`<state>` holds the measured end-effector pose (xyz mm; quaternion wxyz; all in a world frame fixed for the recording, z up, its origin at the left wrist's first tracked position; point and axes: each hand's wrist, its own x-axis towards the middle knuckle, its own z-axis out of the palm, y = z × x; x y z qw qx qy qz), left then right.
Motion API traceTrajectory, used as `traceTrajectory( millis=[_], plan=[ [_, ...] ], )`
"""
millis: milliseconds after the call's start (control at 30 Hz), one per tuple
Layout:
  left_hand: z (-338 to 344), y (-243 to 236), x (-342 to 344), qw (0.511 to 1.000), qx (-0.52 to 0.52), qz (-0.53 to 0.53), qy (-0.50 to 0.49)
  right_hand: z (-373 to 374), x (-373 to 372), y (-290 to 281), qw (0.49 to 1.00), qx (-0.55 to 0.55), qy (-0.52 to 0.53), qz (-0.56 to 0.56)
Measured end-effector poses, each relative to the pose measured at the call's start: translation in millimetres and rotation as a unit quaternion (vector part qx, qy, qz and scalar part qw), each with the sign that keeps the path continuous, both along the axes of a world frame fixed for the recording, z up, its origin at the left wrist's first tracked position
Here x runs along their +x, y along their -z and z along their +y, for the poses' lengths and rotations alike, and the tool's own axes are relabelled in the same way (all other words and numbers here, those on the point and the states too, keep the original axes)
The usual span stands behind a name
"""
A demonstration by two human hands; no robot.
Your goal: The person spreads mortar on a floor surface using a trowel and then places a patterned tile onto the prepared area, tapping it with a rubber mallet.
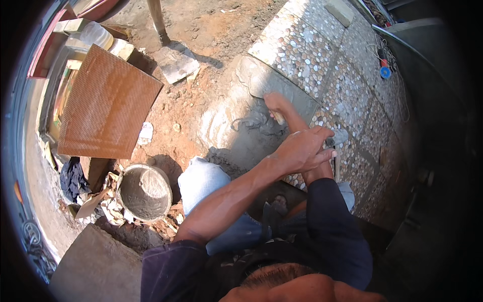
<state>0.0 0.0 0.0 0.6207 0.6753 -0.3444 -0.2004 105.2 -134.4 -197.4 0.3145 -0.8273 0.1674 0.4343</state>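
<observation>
My right hand [278,105] grips the pale handle of a trowel [279,117] over wet grey mortar [226,126] beside the pebbled paving. Much of the trowel's blade cannot be made out. My left hand [310,149] lies across my right forearm, palm down, thumb and forefinger apart, with nothing visible held. Just right of it are a grey tool head [340,136] and a light handle [338,168] on the pebbled slabs [352,105]; whether they are one tool I cannot tell. The smeared mortar lies partly in sun, partly in shade, ahead of my knees.
A bucket of grey mortar [143,194] stands at left near a dark cloth [73,178]. An orange textured board [105,100] leans behind it. A post [156,20] and stone block [176,65] stand ahead. A red-and-blue reel [384,68] with tangled string lies at far right.
</observation>
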Motion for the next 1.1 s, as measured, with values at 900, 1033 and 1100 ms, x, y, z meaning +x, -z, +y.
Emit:
traceTrajectory(
  millis=[900,1033,1100],
  plan=[
    [-7.3,-4.0,11.1,0.987,-0.075,0.113,-0.086,-55.7,11.0,-80.1,0.958,-0.230,-0.149,-0.085],
    [-13.4,-2.2,9.9,0.988,-0.063,0.121,-0.065,-124.3,-35.7,-53.1,0.942,-0.160,-0.181,-0.234],
    [-16.0,3.0,8.7,0.990,-0.059,0.115,-0.059,-120.8,-40.3,-81.7,0.938,-0.191,-0.240,-0.164]
  ],
)
